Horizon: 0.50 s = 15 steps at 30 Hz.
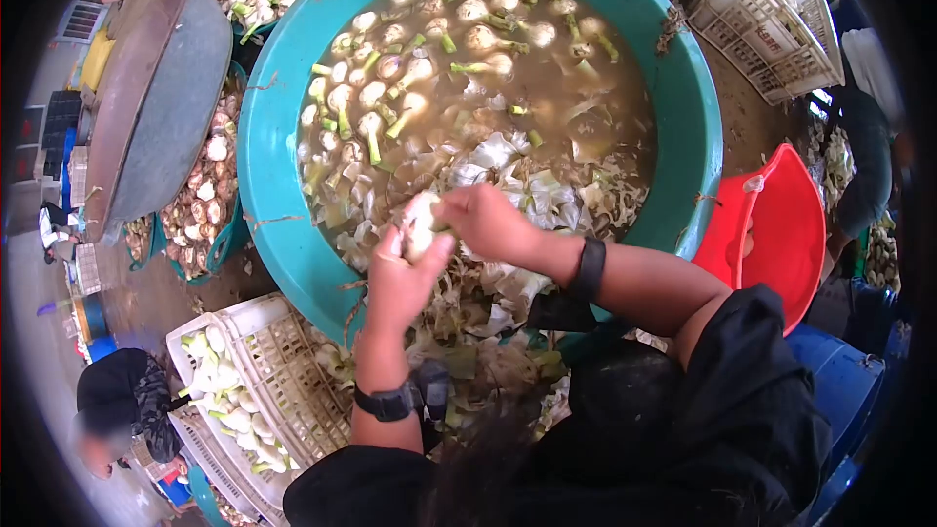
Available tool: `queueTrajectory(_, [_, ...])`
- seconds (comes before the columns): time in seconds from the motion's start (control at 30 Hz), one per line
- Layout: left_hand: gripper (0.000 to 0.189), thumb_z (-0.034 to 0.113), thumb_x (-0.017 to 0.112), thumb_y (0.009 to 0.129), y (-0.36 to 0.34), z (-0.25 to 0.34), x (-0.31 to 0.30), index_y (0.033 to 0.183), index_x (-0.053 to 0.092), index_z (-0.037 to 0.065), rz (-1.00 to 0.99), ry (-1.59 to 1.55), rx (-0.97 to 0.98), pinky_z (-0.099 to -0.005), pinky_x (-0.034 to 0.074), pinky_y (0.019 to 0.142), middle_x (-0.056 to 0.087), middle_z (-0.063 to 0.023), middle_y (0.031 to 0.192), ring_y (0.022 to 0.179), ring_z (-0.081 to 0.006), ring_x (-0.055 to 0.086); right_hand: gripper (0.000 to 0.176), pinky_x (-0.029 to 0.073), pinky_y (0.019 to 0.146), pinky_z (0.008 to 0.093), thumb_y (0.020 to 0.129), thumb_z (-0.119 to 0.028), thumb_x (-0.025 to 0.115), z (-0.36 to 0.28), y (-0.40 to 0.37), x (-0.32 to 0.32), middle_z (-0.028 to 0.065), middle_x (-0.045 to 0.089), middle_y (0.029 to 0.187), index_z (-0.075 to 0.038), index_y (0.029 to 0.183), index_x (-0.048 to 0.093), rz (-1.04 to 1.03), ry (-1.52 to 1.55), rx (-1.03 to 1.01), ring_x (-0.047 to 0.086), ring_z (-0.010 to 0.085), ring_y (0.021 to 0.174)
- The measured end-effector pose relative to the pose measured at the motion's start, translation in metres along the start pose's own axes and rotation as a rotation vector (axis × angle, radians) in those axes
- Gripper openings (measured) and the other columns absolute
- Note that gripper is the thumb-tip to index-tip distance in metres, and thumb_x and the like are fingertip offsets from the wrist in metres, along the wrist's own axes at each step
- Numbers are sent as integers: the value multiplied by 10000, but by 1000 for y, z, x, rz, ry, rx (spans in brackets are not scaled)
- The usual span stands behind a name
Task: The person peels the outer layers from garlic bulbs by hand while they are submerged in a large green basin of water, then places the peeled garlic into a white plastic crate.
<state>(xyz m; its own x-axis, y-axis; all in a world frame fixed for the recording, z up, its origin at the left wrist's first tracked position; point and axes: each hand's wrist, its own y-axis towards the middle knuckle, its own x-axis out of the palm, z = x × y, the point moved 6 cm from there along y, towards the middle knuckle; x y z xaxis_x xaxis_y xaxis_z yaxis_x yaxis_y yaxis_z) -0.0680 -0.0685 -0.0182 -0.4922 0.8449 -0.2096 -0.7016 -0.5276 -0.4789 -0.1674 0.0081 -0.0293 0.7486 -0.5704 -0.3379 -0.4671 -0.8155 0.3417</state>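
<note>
A white, partly peeled garlic bulb (422, 222) is held between my two hands, over the near side of a big green tub (265, 166). My left hand (402, 278) grips the bulb from below, with the thumb along its side. My right hand (485, 222) pinches at its upper right, and the fingertips are partly hidden. Beneath both hands, loose pale skins (498, 161) float and pile up in the tub's murky water (488, 102). Several garlic bulbs with green stems (371, 124) float toward the far and left sides.
At lower left stands a white crate (283, 361) of peeled bulbs (229, 400). A red basin (781, 234) and a blue barrel (830, 371) are to the right. Another crate (766, 29) stands at upper right. Baskets of unpeeled bulbs (203, 200) lie left. A person (127, 395) bends at far left.
</note>
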Motion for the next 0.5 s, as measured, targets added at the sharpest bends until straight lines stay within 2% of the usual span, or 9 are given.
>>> queueTrajectory(0.07, [485, 104, 701, 706, -24, 37, 11, 1152, 526, 27, 164, 727, 688, -280, 448, 768, 524, -104, 1106, 904, -184, 547, 201, 428, 496, 298, 845, -163, 538, 41, -15, 15, 50, 571, 619, 22, 836, 616, -160, 585, 989, 525, 115, 561])
queueTrajectory(0.1, [433, 14, 678, 693, -30, 36, 12, 1106, 549, 17, 205, 824, 800, -272, 445, 800, 507, -116, 1166, 931, -207, 563, 213, 416, 462, 247, 854, -172, 538, 39, -15, 12, 27, 575, 667, 23, 910, 600, -178, 680, 1060, 522, 95, 572])
queueTrajectory(0.13, [433, 14, 678, 693, -28, 31, 13, 1106, 549, 17, 206, 827, 799, -272, 445, 800, 507, -116, 1166, 931, -207, 563, 213, 416, 462, 247, 854, -172, 538, 35, -14, 11, 27, 575, 667, 23, 910, 600, -179, 682, 1059, 522, 95, 572])
queueTrajectory(0.2, [409, -47, 631, 696, -25, 19, 1, 1090, 538, 13, 275, 440, 759, -328, 457, 838, 519, -130, 1156, 1015, -253, 543, 249, 433, 481, 251, 875, -205, 517, 23, -10, 13, 40, 588, 762, 8, 991, 569, -123, 927, 1018, 526, 99, 583])
queueTrajectory(0.27, [306, 6, 599, 770, -20, 9, -12, 1069, 536, 17, 384, 378, 702, -343, 475, 840, 542, -113, 1127, 1026, -249, 543, 268, 451, 583, 252, 897, -232, 485, 7, -12, 10, 33, 585, 836, -9, 1029, 551, -206, 1034, 885, 532, 101, 649])
queueTrajectory(0.33, [215, 142, 582, 830, 5, -52, -36, 1023, 548, 52, 378, -1026, 29, -318, 485, 810, 574, -80, 1076, 971, -194, 564, 264, 441, 713, 262, 911, -241, 457, -18, -9, -4, 21, 585, 871, -22, 1020, 557, -291, 886, 442, 530, 101, 732])
queueTrajectory(0.4, [255, 225, 556, 854, 4, -64, -49, 1060, 514, 79, 389, -1149, -69, -301, 493, 793, 575, -57, 1053, 940, -162, 562, 338, 423, 806, 280, 892, -268, 493, -27, -15, -18, 76, 595, 990, 7, 1085, 533, -413, 981, 432, 552, 139, 887])
queueTrajectory(0.47, [233, 207, 558, 853, -8, -50, -53, 1046, 520, 80, 344, -954, 19, -296, 491, 786, 570, -41, 1012, 883, -150, 561, 489, 406, 874, 316, 847, -330, 553, -44, -1, -39, 167, 561, 1099, 41, 1156, 477, -449, 349, 99, 544, 224, 1009])
queueTrajectory(0.5, [178, 167, 566, 849, -15, -35, -50, 995, 537, 70, 335, -845, 144, -273, 476, 748, 549, -32, 968, 848, -135, 541, 605, 379, 920, 336, 804, -388, 591, -42, 2, -40, 230, 510, 1158, 59, 1184, 444, -482, 165, 69, 504, 283, 1085])
